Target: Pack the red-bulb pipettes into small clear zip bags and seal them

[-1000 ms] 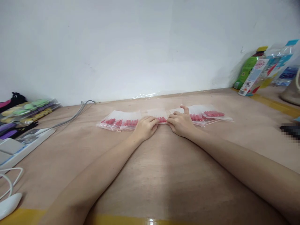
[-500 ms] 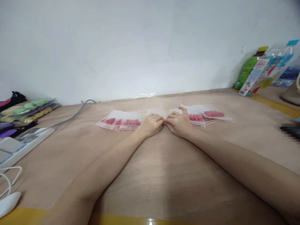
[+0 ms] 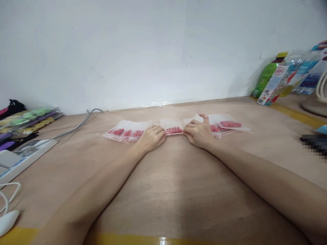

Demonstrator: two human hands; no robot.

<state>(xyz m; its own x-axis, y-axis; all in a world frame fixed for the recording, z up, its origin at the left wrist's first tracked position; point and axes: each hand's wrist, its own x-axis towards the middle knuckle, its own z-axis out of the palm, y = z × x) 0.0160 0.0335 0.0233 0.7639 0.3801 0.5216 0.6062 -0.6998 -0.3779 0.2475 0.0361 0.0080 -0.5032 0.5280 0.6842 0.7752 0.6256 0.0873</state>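
A small clear bag with red pieces inside (image 3: 174, 127) lies flat on the wooden table (image 3: 173, 190), between my two hands. My left hand (image 3: 152, 137) pinches its left lower edge with curled fingers. My right hand (image 3: 198, 133) grips its right lower edge, thumb raised. To the left lies a pile of similar bags with red pieces (image 3: 125, 132). More such bags (image 3: 227, 124) lie to the right, partly behind my right hand.
Along the left edge are a power strip (image 3: 22, 157), a grey cable (image 3: 76, 126), coloured packs (image 3: 28, 119) and a white mouse (image 3: 6, 222). A green bottle (image 3: 267, 76) and plastic packets (image 3: 288, 80) stand at the back right by the white wall.
My hands, which were together over the middle bag half a second ago, have slid apart along its lower edge, so the red pieces show again.
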